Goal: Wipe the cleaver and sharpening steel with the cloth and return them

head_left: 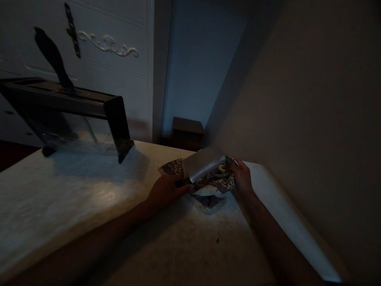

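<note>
My left hand (pixel 168 190) is closed round the dark handle of a cleaver (pixel 205 163), whose broad metal blade points up and to the right. A brown-and-white patterned cloth (pixel 218 183) lies bunched under and around the blade. My right hand (pixel 242 174) grips this cloth near the blade's far end, with the fingertips partly hidden in its folds. One corner of the cloth sticks out to the left behind the blade, and another part rests on the table (pixel 143 238).
At the left of the table stands a clear-sided knife block (pixel 80 131) with a black frame and a dark-handled tool (pixel 52 55) upright in it. Behind are a white door (pixel 119 24) and a small brown box-like piece (pixel 188 129). A wall (pixel 312 119) runs along the right.
</note>
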`<state>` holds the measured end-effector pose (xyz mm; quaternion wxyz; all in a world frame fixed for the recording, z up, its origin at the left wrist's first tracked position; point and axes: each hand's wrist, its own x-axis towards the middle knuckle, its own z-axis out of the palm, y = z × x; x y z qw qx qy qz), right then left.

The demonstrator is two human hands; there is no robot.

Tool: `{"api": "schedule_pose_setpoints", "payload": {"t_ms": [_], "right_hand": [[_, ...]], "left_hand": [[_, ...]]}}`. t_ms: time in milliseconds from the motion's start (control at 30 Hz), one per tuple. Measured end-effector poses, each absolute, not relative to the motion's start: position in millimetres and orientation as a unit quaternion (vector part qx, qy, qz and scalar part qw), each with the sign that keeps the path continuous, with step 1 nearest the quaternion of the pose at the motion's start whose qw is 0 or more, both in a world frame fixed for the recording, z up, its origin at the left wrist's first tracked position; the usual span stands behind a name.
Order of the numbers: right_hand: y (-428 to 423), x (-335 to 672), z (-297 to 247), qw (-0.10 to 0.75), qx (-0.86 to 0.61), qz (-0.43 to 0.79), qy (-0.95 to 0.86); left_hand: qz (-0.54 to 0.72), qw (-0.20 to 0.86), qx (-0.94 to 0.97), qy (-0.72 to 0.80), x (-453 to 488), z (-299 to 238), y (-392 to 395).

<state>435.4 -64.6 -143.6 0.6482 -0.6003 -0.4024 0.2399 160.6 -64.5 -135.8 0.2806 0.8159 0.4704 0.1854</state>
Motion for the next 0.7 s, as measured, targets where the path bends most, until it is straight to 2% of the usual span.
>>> {"api": "schedule_pose_setpoints", "payload": {"t_ms": [167,267,400,533,700], "right_hand": [[-66.5,435.7,-141.9,0.670,-0.617,0.041,-0.411],[-75.7,419.9,-138.9,0.646,-0.588,-0.050,-0.484],[-91.6,390.7,-144.1,0.572,-0.523,-0.045,-0.631],[-101.1,368.2,-149.2,0.551,-0.421,0.011,-0.721],[-99.4,362.3,-140.8,0.444,-0.412,-0.057,-0.794]], "left_hand": [[0.217,0.283,0.804,0.475,161.5,-139.6,-60.7],[0.207,0.270,0.813,0.472,161.7,-140.7,-61.0],[0.180,0.242,0.828,0.473,162.6,-139.8,-65.2],[0.139,0.202,0.843,0.479,164.9,-136.6,-71.8],[0.109,0.171,0.860,0.467,168.9,-136.1,-78.3]]}}
